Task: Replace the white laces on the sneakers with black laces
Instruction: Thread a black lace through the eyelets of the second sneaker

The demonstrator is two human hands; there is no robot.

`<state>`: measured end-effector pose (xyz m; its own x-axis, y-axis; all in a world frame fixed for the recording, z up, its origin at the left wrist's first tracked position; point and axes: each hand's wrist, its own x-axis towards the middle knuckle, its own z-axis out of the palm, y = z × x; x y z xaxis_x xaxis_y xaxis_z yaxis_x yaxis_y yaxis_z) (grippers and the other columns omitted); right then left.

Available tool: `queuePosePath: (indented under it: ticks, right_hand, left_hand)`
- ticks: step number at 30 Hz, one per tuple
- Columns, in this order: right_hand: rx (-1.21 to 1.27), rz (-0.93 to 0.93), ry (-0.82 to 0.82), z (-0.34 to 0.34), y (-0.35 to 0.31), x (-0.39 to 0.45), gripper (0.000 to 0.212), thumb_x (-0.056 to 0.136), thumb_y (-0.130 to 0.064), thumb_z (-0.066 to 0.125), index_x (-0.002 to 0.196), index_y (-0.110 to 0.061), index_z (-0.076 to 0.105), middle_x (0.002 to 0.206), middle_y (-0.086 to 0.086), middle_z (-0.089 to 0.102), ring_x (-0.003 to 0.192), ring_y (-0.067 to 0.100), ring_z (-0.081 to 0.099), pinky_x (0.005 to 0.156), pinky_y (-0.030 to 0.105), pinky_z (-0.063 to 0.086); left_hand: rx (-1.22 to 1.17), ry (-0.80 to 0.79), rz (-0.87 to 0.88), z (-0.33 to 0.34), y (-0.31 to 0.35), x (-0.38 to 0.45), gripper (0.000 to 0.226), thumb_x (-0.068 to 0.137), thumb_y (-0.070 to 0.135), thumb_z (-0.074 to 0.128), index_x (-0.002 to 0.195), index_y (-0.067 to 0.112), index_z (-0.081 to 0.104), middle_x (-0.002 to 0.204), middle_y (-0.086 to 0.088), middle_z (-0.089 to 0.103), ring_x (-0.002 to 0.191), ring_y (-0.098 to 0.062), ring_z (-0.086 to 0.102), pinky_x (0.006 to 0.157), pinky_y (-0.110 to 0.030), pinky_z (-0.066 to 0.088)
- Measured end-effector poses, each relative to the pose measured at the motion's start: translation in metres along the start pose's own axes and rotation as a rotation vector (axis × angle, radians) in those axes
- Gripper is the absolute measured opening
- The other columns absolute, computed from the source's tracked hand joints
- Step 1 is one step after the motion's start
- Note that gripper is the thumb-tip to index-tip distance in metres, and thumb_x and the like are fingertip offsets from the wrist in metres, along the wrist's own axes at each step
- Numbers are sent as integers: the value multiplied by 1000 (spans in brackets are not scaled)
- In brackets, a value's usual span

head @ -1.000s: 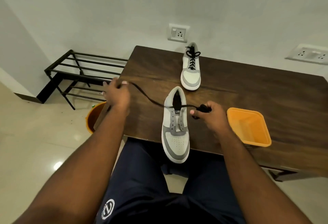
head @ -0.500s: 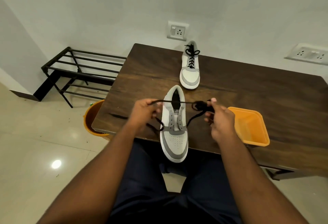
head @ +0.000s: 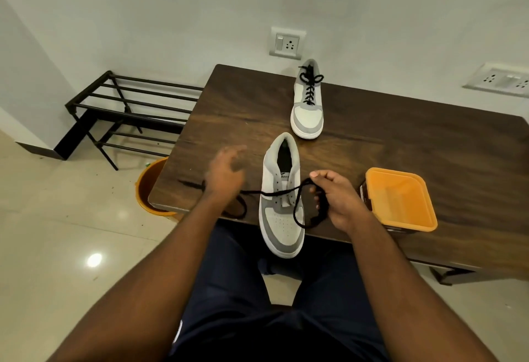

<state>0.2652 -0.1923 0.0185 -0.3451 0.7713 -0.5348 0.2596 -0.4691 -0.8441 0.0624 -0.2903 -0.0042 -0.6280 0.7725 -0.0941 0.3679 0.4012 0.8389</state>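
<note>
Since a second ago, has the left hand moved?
Yes. The left hand has come in from the wooden table's left edge toward the near sneaker.

- Two sneakers: one (head: 282, 198) between the hands, one (head: 307, 103) well beyond them (already laced in black).
- Two hands: left hand (head: 226, 172), right hand (head: 335, 198).
- One loose black lace (head: 297, 207), running from hand to hand.
- One orange tray (head: 400, 199), just beside the right hand.
- One orange bucket (head: 148, 187), left of the left hand.
- One black rack (head: 128, 112).
- Two wall sockets: one (head: 287, 43), another (head: 503, 78).
</note>
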Motion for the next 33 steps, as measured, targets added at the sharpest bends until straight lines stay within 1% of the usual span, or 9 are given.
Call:
queuePosePath:
  ticks: [2, 5, 8, 11, 14, 18, 23, 27, 33]
  right_hand:
    - [-45, -66, -104, 6, -3, -2, 10, 98, -18, 53, 96, -14, 63, 66, -1, 61, 53, 9, 42, 46, 21, 32]
    - [-77, -126, -162, 8, -9, -1, 10, 98, -13, 51, 101, -11, 61, 69, 3, 64, 51, 8, 44, 42, 19, 34]
    - [-119, -152, -161, 2, -9, 1, 6, 92, -11, 62, 98, -12, 61, 70, 4, 66, 53, 9, 49, 46, 21, 37]
    - [-134, -123, -196, -8, -7, 3, 12, 84, -8, 71, 95, -10, 66, 76, 4, 69, 64, 13, 60, 58, 25, 47]
    - [-242, -137, -82, -12, -4, 6, 5, 87, -8, 68, 86, -12, 69, 70, 1, 66, 57, 8, 52, 52, 20, 41]
    - [77, -43, 149, -9, 4, 15, 13, 92, -6, 61, 101, -15, 62, 69, 6, 62, 56, 13, 51, 52, 26, 42]
    - [226, 105, 231, 5, 15, 16, 19, 95, -8, 55, 109, -21, 59, 96, 8, 67, 74, 17, 59, 58, 30, 47]
    - [-362, -293, 366, -1, 26, 10, 31, 89, -24, 67, 118, -27, 59, 115, -2, 54, 99, 12, 53, 82, 32, 48]
    - [-347, -398, -21, 17, 29, 6, 13, 88, -4, 66, 83, -15, 71, 72, -2, 67, 61, 6, 59, 62, 24, 48]
  left_hand:
    - [-286, -340, 104, 23, 21, -13, 53, 92, -1, 59, 136, 28, 52, 125, 6, 61, 82, -1, 64, 72, -23, 55]
    - [-275, -548, 93, 40, 27, -11, 39, 96, 12, 60, 134, 15, 57, 100, -3, 70, 69, -8, 62, 59, -20, 49]
    - [-265, -502, 98, 31, 22, -5, 16, 92, 10, 65, 103, 2, 73, 79, -10, 71, 68, -10, 60, 64, -19, 46]
    - [-329, -401, 83, 12, 20, -2, 9, 92, 10, 65, 92, 9, 75, 70, 7, 70, 66, -7, 58, 64, -19, 45]
    - [-436, -75, 18, -5, 8, 6, 13, 93, 13, 64, 87, 19, 74, 77, 11, 72, 72, 2, 63, 72, -21, 47]
    - [-759, 196, -161, -14, -3, 13, 22, 100, 19, 53, 83, 19, 67, 84, 2, 69, 81, -15, 61, 73, -31, 48]
    - [-1217, -44, -359, 2, 18, -5, 31, 102, 37, 44, 79, 17, 52, 53, 2, 43, 50, -14, 48, 64, -34, 49]
    - [-1052, -174, -292, 11, 36, -22, 25, 103, 28, 46, 87, 13, 60, 52, 2, 37, 43, -11, 33, 47, -26, 42]
    - [-1117, -255, -242, 22, 55, -33, 22, 104, 20, 43, 102, 10, 62, 65, -4, 52, 53, -16, 48, 55, -31, 50]
